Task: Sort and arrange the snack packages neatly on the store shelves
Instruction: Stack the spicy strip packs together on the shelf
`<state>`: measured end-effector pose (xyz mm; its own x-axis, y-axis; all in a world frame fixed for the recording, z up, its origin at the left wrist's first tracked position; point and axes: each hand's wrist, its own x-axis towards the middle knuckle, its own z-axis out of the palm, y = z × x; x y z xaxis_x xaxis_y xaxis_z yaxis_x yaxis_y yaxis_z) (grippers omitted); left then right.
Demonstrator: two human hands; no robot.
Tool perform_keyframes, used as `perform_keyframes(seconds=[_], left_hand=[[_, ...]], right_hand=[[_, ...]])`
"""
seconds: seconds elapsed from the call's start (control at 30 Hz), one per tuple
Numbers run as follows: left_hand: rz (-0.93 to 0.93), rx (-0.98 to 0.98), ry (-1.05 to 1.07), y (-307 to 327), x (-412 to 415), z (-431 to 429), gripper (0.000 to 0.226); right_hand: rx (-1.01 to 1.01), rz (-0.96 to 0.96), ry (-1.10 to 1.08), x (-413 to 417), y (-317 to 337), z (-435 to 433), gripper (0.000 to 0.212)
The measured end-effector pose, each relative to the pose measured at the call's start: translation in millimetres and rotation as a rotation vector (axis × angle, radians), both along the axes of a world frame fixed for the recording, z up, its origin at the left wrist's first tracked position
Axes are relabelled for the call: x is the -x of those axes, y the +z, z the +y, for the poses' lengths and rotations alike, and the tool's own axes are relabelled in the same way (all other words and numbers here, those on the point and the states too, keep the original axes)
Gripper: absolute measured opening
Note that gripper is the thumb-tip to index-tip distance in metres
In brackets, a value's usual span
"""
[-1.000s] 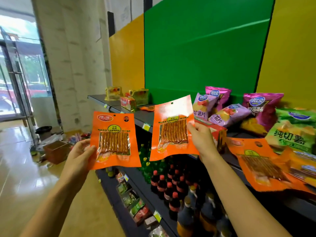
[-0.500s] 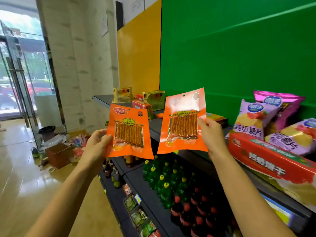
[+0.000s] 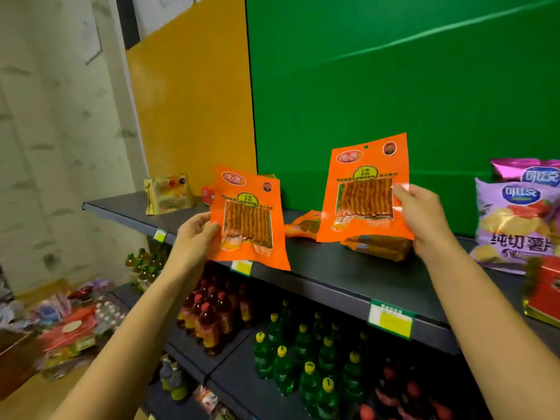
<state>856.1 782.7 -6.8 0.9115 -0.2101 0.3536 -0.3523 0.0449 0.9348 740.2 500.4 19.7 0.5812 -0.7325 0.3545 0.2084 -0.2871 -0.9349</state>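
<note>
- Orange foil dominates: I hold one orange snack pack in my left hand, pinched at its left edge, and a second orange pack in my right hand, pinched at its right edge; both hands are clamped, each on its own pack.
- Both packs hang upright and clear of the top shelf, the left one out over its front lip, the right one above a flat stack of like packs lying on the shelf.
- My judgement: the step in hand is carrying the pair to that stack, so I would lay each pack face up, edges squared with the ones beneath, one at a time, since the slick film looks likely to slide.
- A loose orange pack lies askew just left of the stack; it seems to want straightening too.
- Purple crisp bags stand at the right of the same shelf, beside a red box at the frame edge; a yellowish bag stands at the far left end.
- The lower shelf holds green bottles with yellow caps and red-capped bottles in ranks.
- A cardboard box on the floor holds mixed packets, too blurred to name.
</note>
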Motion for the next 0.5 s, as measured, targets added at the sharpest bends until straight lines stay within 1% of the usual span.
perform_keyframes(seconds=[0.1, 0.23, 0.37, 0.5], left_hand=[[-0.035, -0.038, -0.063, 13.0, -41.5, -10.5, 0.023], [-0.033, -0.094, -0.215, 23.9, -83.1, -35.4, 0.031], [0.018, -0.125, -0.327, 31.6, -120.3, -70.1, 0.024], [0.023, -0.231, -0.391, 39.4, -157.0, -112.2, 0.007]], right_hand=[[-0.04, -0.021, -0.003, -15.7, 11.7, -2.4, 0.023], [-0.12, -0.024, -0.016, -36.2, 19.4, -10.2, 0.021], [-0.199, -0.006, -0.049, -59.1, 19.2, -20.9, 0.021], [-0.217, 0.011, -0.08, -86.5, 16.5, -34.6, 0.02]])
